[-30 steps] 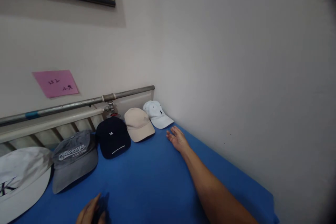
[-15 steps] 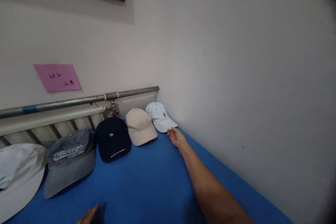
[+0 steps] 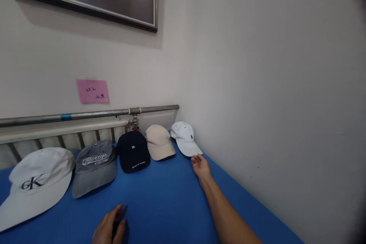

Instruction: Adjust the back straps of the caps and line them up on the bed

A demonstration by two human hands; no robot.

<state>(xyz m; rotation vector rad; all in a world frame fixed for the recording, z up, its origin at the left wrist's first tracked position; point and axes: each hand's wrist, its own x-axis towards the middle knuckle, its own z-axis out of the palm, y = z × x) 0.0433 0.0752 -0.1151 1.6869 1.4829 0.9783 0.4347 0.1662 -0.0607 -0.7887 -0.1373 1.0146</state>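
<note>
My right hand (image 3: 201, 166) reaches to the far corner. Its fingers are closed at the front edge of the brim of a white baseball cap (image 3: 184, 135) with a small dark emblem. My left hand (image 3: 110, 227) is at the bottom of the view, low over the blue surface, thumb and fingers apart with nothing between them. Left of the white cap stand a beige cap (image 3: 159, 141), a black cap (image 3: 133, 152) with small white lettering, a grey cap (image 3: 95, 167) marked "Always", and a larger white cap (image 3: 42, 171) with CK letters.
The caps line the back of a blue-covered surface (image 3: 166, 202). Behind them run a metal pipe (image 3: 94, 114) and a radiator (image 3: 65, 129). A plain wall (image 3: 257, 84) closes off the right side. A pink note (image 3: 93, 91) and a framed picture (image 3: 114, 11) are on the back wall.
The view has shifted left and up, showing more of the CK cap and the picture. My left hand has come further into view. The white cap sits slightly further from the beige one.
</note>
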